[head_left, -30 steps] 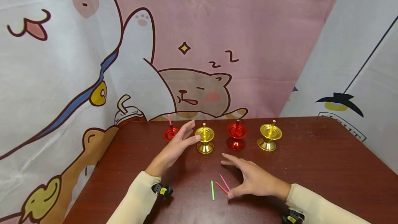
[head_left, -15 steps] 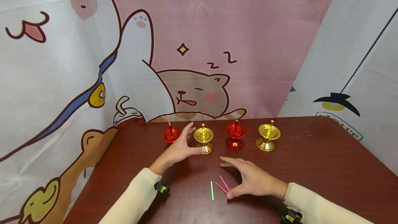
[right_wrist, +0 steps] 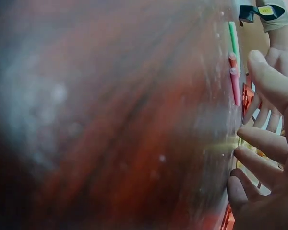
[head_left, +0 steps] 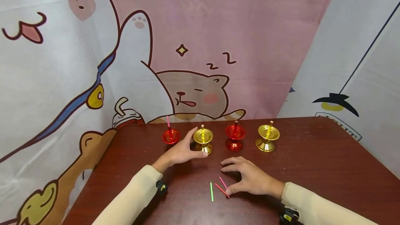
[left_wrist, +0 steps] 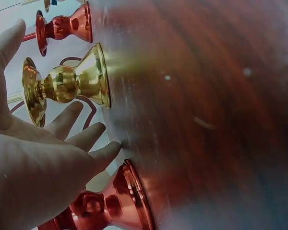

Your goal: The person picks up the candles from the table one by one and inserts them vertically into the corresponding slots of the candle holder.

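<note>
My left hand (head_left: 181,152) reaches around the left gold candle holder (head_left: 203,148), thumb in front of its base and fingers spread behind and to its left. In the left wrist view a gap shows between the palm and this gold holder (left_wrist: 62,85). Its cup bears a thin yellow stick. My right hand (head_left: 252,179) hovers low over the table with fingers spread, thumb tip right at the ends of a loose red candle (head_left: 221,190) and a loose pink candle (head_left: 222,181). A green candle (head_left: 211,192) lies just left of them.
A red candle holder (head_left: 171,136) with an upright pink candle (head_left: 168,121) stands left of the left hand. Another red holder (head_left: 234,143) and a second gold holder (head_left: 266,145) stand to the right along the back. A printed cloth (head_left: 259,44) hangs behind the brown table (head_left: 312,169).
My left hand has come down from the gold holder's dish, its thumb now low before the base. My right thumb has shifted slightly up toward the red and pink candles.
</note>
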Motion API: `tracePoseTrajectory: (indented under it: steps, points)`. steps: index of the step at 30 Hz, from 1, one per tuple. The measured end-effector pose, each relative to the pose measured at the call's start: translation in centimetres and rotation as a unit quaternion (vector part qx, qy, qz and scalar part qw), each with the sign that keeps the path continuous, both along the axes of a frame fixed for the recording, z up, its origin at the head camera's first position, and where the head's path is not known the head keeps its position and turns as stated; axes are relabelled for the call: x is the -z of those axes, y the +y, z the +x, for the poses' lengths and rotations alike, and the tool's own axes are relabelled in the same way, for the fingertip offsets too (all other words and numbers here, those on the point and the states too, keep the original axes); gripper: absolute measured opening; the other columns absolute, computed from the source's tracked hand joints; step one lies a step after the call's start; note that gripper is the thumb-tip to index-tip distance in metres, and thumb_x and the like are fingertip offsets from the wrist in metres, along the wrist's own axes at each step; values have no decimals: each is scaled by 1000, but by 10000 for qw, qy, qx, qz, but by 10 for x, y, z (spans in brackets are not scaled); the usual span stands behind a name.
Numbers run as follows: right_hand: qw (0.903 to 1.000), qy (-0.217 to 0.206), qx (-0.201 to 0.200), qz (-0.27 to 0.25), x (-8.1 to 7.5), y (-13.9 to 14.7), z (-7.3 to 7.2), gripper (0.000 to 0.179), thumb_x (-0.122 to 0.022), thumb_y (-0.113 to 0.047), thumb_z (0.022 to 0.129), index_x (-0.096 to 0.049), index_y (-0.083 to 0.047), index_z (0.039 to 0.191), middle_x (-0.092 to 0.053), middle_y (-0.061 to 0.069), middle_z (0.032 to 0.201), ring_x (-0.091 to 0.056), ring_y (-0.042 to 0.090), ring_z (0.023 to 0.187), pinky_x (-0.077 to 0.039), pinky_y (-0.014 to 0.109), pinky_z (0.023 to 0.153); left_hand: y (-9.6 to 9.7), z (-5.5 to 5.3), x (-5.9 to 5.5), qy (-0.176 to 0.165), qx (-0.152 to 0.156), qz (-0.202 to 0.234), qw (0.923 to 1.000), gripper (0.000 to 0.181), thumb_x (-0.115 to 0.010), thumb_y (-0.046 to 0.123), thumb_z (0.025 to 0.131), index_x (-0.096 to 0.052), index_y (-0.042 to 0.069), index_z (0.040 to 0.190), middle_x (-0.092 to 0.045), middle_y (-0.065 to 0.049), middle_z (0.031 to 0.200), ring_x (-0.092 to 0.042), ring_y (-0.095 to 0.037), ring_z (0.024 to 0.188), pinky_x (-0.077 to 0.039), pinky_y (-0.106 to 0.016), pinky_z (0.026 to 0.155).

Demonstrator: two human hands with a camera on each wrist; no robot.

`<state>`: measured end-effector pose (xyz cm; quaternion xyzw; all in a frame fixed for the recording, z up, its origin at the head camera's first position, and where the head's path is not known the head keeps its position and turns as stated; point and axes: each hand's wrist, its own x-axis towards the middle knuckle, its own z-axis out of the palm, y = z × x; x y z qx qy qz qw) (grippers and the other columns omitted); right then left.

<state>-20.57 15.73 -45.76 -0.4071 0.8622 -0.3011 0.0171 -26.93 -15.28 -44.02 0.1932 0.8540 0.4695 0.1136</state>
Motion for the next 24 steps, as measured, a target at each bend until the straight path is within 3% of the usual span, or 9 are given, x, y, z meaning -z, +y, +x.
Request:
tracePoseTrajectory:
  steps: [6,14,24]
  points:
    - [9999,156,0,-19,2,-1,2,56,-96,-50,83,-83,-17,127,-67,6,144,-59,32,132,-51,55,106,3,-2,-4,-54,50,150,9999,109,-85,34,97,-13,8,175,-51,-23,163,-45,-37,155,-28,-64,127]
    - [9999,-57,-39,-76,-1,0,-2,37,-98,-36,83,-86,-26,116,-69,5,142,-60,32,131,-51,56,104,5,-2,-8,-157,-7,297,9994,102,-82,31,101,-16,5,174,-55,-24,158,-49,-42,151,-33,-64,125]
    - [9990,-126,-307,-314,-3,-1,-9,32,-97,-15,79,-87,-17,110,-71,-10,109,-65,11,102,-56,34,87,5,-2,-9,-251,-47,326,9991,95,-79,31,103,-19,7,174,-51,-23,162,-43,-44,155,-32,-63,126]
